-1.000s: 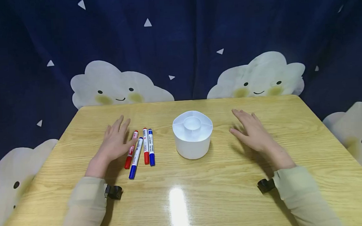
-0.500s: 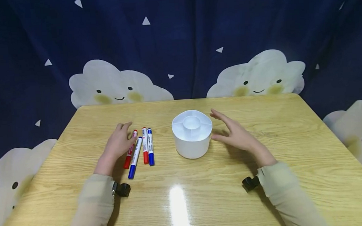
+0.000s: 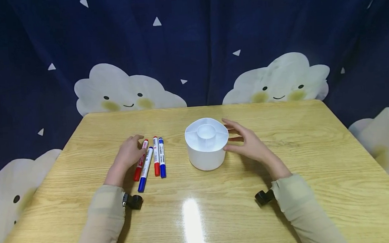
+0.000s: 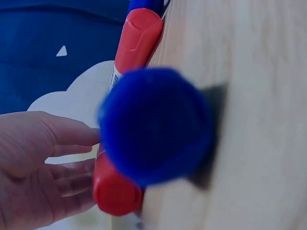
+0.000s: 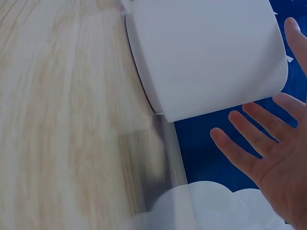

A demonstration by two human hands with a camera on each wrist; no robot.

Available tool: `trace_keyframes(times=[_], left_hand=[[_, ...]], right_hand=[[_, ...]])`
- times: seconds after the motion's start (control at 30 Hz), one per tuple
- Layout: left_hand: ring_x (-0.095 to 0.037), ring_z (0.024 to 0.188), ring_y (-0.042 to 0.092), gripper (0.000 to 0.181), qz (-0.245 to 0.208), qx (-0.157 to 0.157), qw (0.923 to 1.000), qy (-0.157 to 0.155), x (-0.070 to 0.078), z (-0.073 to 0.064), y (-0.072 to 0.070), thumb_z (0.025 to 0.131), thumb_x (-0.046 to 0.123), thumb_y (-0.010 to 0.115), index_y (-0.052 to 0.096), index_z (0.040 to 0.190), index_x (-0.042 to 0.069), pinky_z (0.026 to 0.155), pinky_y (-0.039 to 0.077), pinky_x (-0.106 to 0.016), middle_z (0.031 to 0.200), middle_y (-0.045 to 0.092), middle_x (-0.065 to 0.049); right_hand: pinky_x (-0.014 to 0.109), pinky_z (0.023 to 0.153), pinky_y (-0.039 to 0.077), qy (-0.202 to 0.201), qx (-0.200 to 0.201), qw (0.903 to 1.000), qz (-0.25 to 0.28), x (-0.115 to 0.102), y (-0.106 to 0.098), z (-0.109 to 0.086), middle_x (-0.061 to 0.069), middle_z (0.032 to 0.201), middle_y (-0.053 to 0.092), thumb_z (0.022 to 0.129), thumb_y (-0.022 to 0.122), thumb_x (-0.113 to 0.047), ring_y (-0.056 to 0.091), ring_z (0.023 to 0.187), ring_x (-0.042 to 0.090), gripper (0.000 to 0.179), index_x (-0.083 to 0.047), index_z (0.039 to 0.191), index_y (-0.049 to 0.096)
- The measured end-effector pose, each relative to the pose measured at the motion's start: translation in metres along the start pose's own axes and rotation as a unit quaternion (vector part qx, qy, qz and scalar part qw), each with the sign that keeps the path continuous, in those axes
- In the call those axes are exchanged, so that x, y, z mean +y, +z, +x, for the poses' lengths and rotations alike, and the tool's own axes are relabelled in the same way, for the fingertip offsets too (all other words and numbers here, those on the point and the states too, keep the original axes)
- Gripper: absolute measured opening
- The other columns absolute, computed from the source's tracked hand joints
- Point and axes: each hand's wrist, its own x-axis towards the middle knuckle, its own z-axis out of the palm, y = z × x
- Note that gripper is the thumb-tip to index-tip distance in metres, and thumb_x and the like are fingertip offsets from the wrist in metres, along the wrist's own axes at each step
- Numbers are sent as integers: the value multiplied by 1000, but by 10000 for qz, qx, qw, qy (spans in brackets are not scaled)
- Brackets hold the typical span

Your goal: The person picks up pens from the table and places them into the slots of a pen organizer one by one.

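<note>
My left hand (image 3: 128, 153) is low over the table beside the markers, its thumb and index finger around the upper part of a red marker (image 3: 137, 173). In the left wrist view, the blue cap (image 4: 153, 127) of a white marker (image 3: 146, 169) looms large and hides part of the red one, whose red cap (image 4: 117, 194) shows below. My right hand (image 3: 250, 142) stands at the right side of a white divided container (image 3: 207, 159), thumb at its near side and fingers at its far side. In the right wrist view, its fingers are spread and nearly straight beside the container's wall.
Two more white markers, one with a red cap (image 3: 157, 170) and one with a blue cap (image 3: 163, 171), lie side by side between the left hand and the container. The wooden table (image 3: 233, 215) ends at a dark blue curtain (image 3: 189, 43) with clouds.
My right hand has moved left from well beside the container to its side. The left hand has shifted right and lowered over the red marker, its fingers bending. Markers and container stay put.
</note>
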Motion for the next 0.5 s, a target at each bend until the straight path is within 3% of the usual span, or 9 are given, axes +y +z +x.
trace_keyframes(times=[0.23, 0.5], left_hand=[[-31, 88, 53, 48, -231, -178, 9996, -29, 1, 1, 5, 85, 12, 55, 43, 129, -5, 79, 47, -44, 108, 54, -25], [-31, 88, 52, 51, -362, 172, 9992, 15, 3, 2, 6, 83, 9, 52, 41, 130, -5, 77, 46, -43, 108, 51, -25]], right_hand=[[52, 90, 44, 96, -4, 10000, 11, 5, 4, 1, 18, 134, 43, 78, 69, -6, 49, 112, 36, 71, -2, 139, 32], [48, 89, 46, 129, 30, 9998, 131, 4, 4, -1, 16, 134, 42, 79, 69, -7, 49, 113, 34, 71, -3, 139, 32]])
